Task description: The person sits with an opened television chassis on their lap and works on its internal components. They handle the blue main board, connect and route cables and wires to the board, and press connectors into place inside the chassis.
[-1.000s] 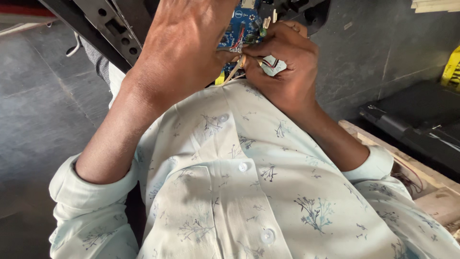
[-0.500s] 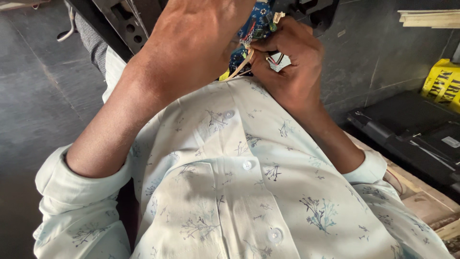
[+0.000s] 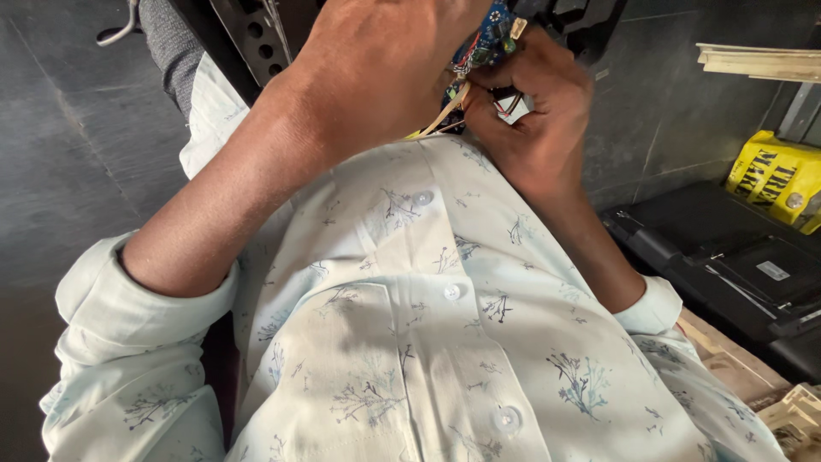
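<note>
Both hands work a small circuit board held close above the person's chest, at the far centre of the view.

The circuit board (image 3: 485, 36) is a thin, rigid blue panel studded with small components; thin wires (image 3: 445, 115), yellow, red and pale, trail from its near edge. The left hand (image 3: 380, 73) is curled closed over the board's left side, its back toward the camera, gripping the board. The right hand (image 3: 534, 120) is clenched to a pinch, fingertips (image 3: 479, 81) pressed on the wires just beside the board's near edge. A soft, pale, flower-printed shirt (image 3: 410, 325) with round buttons fills the near field. Far left stands a perforated dark metal frame (image 3: 248, 34); at right lie a flat black case (image 3: 727, 265) and a glossy yellow packet (image 3: 774, 180) on the grey stone floor (image 3: 60, 145).
</note>
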Tool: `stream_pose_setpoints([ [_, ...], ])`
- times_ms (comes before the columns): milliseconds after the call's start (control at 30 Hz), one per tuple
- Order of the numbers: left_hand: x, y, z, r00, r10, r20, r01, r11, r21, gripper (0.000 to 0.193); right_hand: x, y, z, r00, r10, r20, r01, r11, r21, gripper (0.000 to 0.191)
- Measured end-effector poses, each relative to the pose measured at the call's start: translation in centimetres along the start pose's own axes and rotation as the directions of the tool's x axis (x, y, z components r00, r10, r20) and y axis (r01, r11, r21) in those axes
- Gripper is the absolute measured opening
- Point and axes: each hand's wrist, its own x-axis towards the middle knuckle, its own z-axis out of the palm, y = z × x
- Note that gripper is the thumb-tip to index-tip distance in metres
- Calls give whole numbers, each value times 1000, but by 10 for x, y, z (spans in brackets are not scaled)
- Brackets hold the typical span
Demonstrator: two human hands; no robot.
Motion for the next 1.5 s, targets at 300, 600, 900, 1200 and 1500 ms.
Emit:
stream_pose_setpoints([
  [300,-2,-2,5,1000,9,-25,-9,1000,10,40,-3,-3,2,999,44,0,-44,999,-12,12],
  [600,-3,8,0,997,-65,44,68,995,-70,47,-9,-1,3,996,87,-33,-89,994,-57,15],
  [900,1,6,-18,997,-28,68,30,999,-35,64,-5,-11,2,990,126,-62,-106,959,264,59],
  [1200,14,16,-33,999,-11,44,15,995,-94,61,3,-11,-4,978,193,77,-207,927,311,58],
  [1500,21,24,-50,995,52,81,-44,993,-106,51,-12,-6,-3,983,182,37,-185,936,300,49],
])
